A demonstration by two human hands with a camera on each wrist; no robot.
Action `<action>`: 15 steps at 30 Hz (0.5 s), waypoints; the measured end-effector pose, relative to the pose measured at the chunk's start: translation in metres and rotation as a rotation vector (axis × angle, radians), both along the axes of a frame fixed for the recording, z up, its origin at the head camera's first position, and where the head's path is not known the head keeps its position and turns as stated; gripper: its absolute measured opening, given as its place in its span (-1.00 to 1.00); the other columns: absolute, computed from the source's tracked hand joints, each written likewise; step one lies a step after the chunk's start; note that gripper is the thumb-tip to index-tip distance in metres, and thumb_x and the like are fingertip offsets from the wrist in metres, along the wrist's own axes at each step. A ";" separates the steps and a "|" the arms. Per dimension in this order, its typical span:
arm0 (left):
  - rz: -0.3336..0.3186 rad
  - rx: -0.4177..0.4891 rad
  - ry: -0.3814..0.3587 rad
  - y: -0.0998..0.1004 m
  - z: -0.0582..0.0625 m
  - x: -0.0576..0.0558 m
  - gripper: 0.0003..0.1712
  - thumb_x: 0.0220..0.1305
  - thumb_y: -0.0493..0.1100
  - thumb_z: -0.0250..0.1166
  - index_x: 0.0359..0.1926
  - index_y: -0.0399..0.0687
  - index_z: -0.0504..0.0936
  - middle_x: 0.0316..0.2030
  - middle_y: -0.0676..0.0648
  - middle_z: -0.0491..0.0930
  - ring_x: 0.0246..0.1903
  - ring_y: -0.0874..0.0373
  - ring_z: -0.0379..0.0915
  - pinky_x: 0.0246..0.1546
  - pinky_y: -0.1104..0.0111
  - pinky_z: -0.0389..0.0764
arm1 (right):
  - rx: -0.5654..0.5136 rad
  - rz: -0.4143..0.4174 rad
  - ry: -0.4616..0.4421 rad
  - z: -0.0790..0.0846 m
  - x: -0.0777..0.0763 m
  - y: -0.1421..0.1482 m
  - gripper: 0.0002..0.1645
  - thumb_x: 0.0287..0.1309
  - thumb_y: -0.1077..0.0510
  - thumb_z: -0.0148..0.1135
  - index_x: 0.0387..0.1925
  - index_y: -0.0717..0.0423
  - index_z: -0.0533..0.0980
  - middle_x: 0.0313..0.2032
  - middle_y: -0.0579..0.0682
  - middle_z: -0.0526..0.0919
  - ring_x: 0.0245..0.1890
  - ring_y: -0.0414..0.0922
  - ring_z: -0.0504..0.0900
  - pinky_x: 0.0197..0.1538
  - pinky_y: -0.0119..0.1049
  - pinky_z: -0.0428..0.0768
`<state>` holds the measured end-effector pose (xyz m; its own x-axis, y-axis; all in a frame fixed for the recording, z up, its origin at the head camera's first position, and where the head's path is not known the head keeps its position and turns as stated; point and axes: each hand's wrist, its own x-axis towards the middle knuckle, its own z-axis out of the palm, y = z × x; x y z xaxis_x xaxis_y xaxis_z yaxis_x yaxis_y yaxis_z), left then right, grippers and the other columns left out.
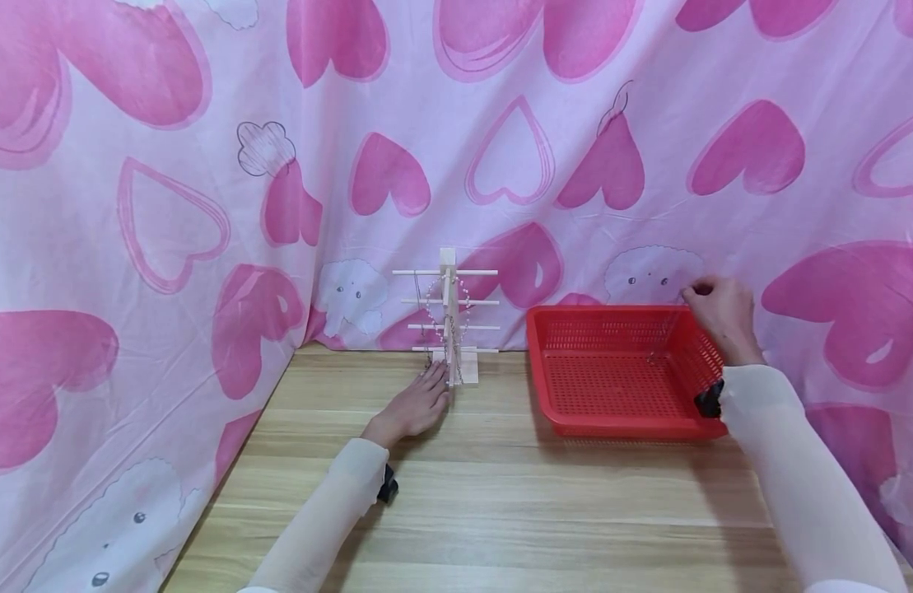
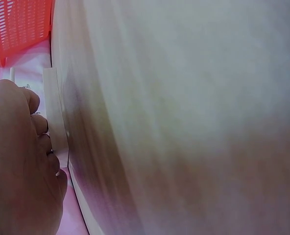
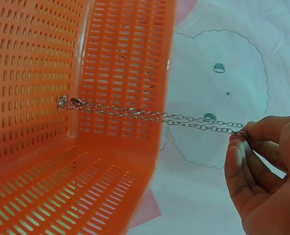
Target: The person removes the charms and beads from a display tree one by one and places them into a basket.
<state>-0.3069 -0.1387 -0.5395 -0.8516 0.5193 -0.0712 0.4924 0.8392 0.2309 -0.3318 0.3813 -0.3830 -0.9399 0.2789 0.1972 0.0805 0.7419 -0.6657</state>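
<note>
Over the right end of the red basket (image 1: 626,429), my right hand (image 1: 723,319) pinches a silver chain necklace (image 3: 189,118) between thumb and fingertips. The chain hangs doubled, its lower end bunched inside the basket, with a small clasp showing along it. My left hand (image 1: 415,403) rests at the foot of a pale wooden jewelry stand (image 1: 447,260), its fingers extended along the stand's base (image 2: 54,107). From the stand's rods hang a white beaded necklace (image 1: 464,290) and some thin chains (image 1: 417,288). Part of the base is hidden behind the left fingers.
The basket stands to the right of the stand on a wood-grain table (image 1: 456,511). A pink heart-patterned cloth (image 1: 389,173) hangs close behind both and along the left side. Each wrist wears a small black device (image 1: 388,484).
</note>
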 end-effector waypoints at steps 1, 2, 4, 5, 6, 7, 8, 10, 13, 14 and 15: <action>-0.001 -0.002 0.002 0.000 0.000 0.000 -0.27 0.72 0.04 -0.32 0.69 -0.27 0.00 0.72 -0.23 -0.14 0.73 -0.13 -0.26 0.74 0.05 -0.04 | -0.008 -0.002 -0.017 -0.001 0.001 0.000 -0.35 0.59 -0.17 0.03 0.29 0.28 0.59 0.13 0.40 0.66 -0.03 0.21 0.61 -0.27 -0.49 0.59; -0.002 0.001 0.004 0.000 0.000 0.000 -0.27 0.72 0.03 -0.31 0.69 -0.28 0.01 0.72 -0.23 -0.13 0.73 -0.14 -0.26 0.74 0.05 -0.04 | -0.017 -0.002 -0.034 -0.001 0.001 0.000 -0.35 0.60 -0.18 0.02 0.30 0.26 0.59 0.14 0.39 0.66 -0.02 0.21 0.61 -0.26 -0.46 0.61; -0.004 0.003 0.006 0.001 0.000 0.000 -0.28 0.72 0.02 -0.30 0.68 -0.29 0.02 0.72 -0.23 -0.12 0.73 -0.14 -0.26 0.74 0.05 -0.04 | -0.024 -0.002 -0.061 -0.003 0.001 0.001 -0.36 0.59 -0.18 0.02 0.30 0.24 0.58 0.14 0.38 0.65 -0.01 0.21 0.60 -0.23 -0.39 0.65; -0.004 0.007 0.007 0.001 0.000 0.000 -0.28 0.72 0.01 -0.30 0.68 -0.29 0.03 0.72 -0.23 -0.12 0.73 -0.14 -0.25 0.74 0.04 -0.03 | -0.022 -0.002 -0.069 -0.004 0.001 0.001 -0.36 0.59 -0.19 0.02 0.29 0.23 0.59 0.13 0.38 0.65 -0.01 0.20 0.60 -0.22 -0.37 0.65; -0.003 0.010 0.006 0.001 0.000 0.000 -0.28 0.72 0.01 -0.29 0.68 -0.30 0.03 0.72 -0.23 -0.12 0.73 -0.14 -0.25 0.74 0.04 -0.03 | -0.017 0.000 -0.074 -0.005 0.002 0.001 -0.37 0.59 -0.18 0.02 0.28 0.23 0.59 0.12 0.38 0.65 -0.02 0.20 0.60 -0.22 -0.34 0.65; -0.004 0.010 0.007 0.001 0.000 0.000 -0.28 0.72 0.01 -0.29 0.68 -0.29 0.03 0.72 -0.23 -0.12 0.73 -0.14 -0.25 0.73 0.04 -0.03 | -0.014 0.003 -0.080 -0.006 0.002 0.002 -0.36 0.58 -0.19 0.02 0.27 0.24 0.59 0.12 0.38 0.65 -0.02 0.20 0.59 -0.22 -0.32 0.64; -0.005 0.007 0.009 0.001 -0.001 0.000 -0.28 0.72 0.01 -0.30 0.68 -0.29 0.02 0.72 -0.23 -0.12 0.73 -0.14 -0.25 0.73 0.04 -0.03 | -0.021 0.002 -0.092 -0.007 0.002 0.003 -0.36 0.57 -0.20 0.02 0.26 0.23 0.60 0.12 0.38 0.66 -0.03 0.20 0.61 -0.23 -0.31 0.66; -0.009 0.003 0.006 0.002 -0.002 0.000 -0.28 0.72 0.02 -0.31 0.68 -0.29 0.01 0.72 -0.23 -0.13 0.73 -0.15 -0.26 0.73 0.03 -0.03 | -0.024 -0.001 -0.107 -0.010 0.003 0.004 -0.36 0.56 -0.20 0.02 0.26 0.22 0.60 0.11 0.38 0.67 -0.04 0.20 0.63 -0.25 -0.30 0.66; -0.014 0.005 0.004 0.002 -0.003 0.000 -0.27 0.71 0.02 -0.31 0.68 -0.29 0.01 0.72 -0.24 -0.13 0.72 -0.16 -0.26 0.73 0.02 -0.04 | -0.039 0.001 -0.139 -0.014 0.002 0.006 -0.37 0.55 -0.18 0.03 0.27 0.22 0.60 0.11 0.39 0.68 -0.05 0.23 0.66 -0.26 -0.26 0.71; -0.015 0.004 0.002 0.002 -0.003 0.000 -0.27 0.71 0.02 -0.31 0.68 -0.30 0.00 0.72 -0.24 -0.14 0.72 -0.16 -0.26 0.73 0.01 -0.04 | -0.041 0.000 -0.145 -0.015 0.002 0.006 -0.37 0.54 -0.17 0.04 0.28 0.22 0.59 0.11 0.39 0.68 -0.04 0.24 0.66 -0.25 -0.24 0.72; -0.014 0.011 -0.001 0.002 -0.003 0.000 -0.27 0.71 0.02 -0.31 0.68 -0.30 0.01 0.72 -0.24 -0.14 0.72 -0.17 -0.26 0.73 0.01 -0.05 | -0.029 0.004 -0.145 -0.016 0.001 0.006 -0.38 0.55 -0.14 0.04 0.29 0.24 0.59 0.11 0.40 0.67 -0.03 0.23 0.65 -0.24 -0.23 0.70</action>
